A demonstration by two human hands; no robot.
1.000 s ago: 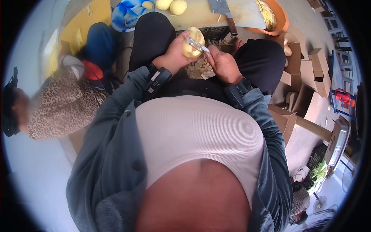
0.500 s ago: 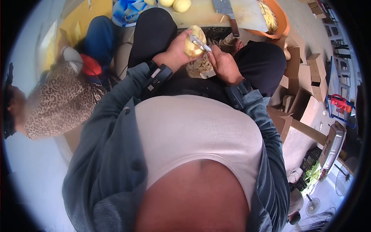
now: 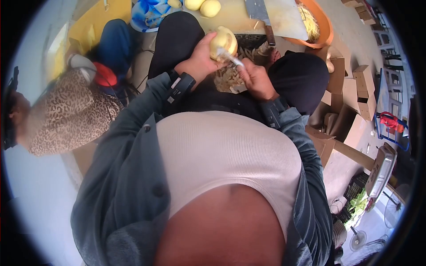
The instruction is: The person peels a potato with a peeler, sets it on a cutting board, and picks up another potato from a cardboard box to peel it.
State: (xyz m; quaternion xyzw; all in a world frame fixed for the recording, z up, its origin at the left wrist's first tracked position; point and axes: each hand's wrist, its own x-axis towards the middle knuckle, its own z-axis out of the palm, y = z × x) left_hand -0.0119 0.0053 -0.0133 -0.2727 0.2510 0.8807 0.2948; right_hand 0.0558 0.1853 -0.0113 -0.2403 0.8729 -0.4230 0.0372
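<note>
My left hand [image 3: 202, 60] is closed around a partly peeled potato [image 3: 225, 39], held up between my knees. Strips of brown skin still show on its pale yellow surface. In my right hand [image 3: 257, 80] is a peeler [image 3: 231, 58], its handle gripped and its blurred head against the potato's lower side. Below both hands lies a heap of potato peelings [image 3: 228, 79]. Several peeled potatoes [image 3: 210, 8] rest on the cutting board [image 3: 239, 22] beyond my knees, and a cleaver [image 3: 259, 15] lies there with its handle toward me.
An orange basin [image 3: 327, 33] of shredded potato [image 3: 309, 24] stands right of the board. A blue-and-white basin [image 3: 148, 17] is on the left. Another person in a leopard-print top [image 3: 73, 115] sits close at my left. Cardboard boxes [image 3: 344, 97] crowd the right side.
The potato has turned in my left hand, showing a different side. The peeler has shifted slightly down over it, and my right hand has lowered a little.
</note>
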